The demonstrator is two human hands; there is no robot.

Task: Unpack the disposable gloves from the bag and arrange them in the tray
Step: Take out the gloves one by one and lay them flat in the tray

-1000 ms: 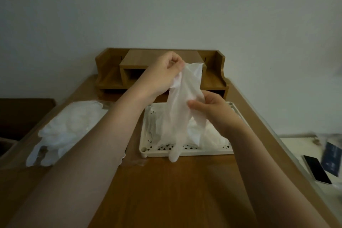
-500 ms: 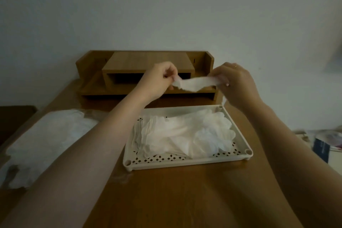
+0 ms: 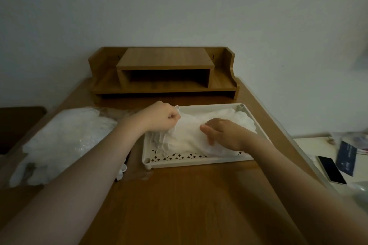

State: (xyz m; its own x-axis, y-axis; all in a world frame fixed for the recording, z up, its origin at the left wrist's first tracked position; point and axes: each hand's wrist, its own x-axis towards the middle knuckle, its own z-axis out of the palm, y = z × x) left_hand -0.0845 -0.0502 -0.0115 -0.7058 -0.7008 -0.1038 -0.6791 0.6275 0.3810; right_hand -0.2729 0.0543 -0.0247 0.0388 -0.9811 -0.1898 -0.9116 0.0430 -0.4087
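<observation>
A white perforated tray [image 3: 191,160] sits on the wooden desk and holds a pile of thin white disposable gloves [image 3: 189,135]. My left hand [image 3: 161,116] is fisted at the tray's far left corner and pinches the edge of the top glove. My right hand [image 3: 225,134] lies on the middle of the pile, fingers bent down onto the glove; whether it pinches the film is hidden. To the left of the tray lies the clear bag [image 3: 61,141] with more white gloves inside.
A wooden desk organiser [image 3: 165,73] stands at the back against the wall. On a lower white surface to the right lie a dark phone [image 3: 330,169] and a blue booklet [image 3: 345,158]. Bare desk wood [image 3: 189,205] stretches in front of the tray.
Both hands have come down from above the tray. The glove they held stretched in the air now lies on the pile in the tray.
</observation>
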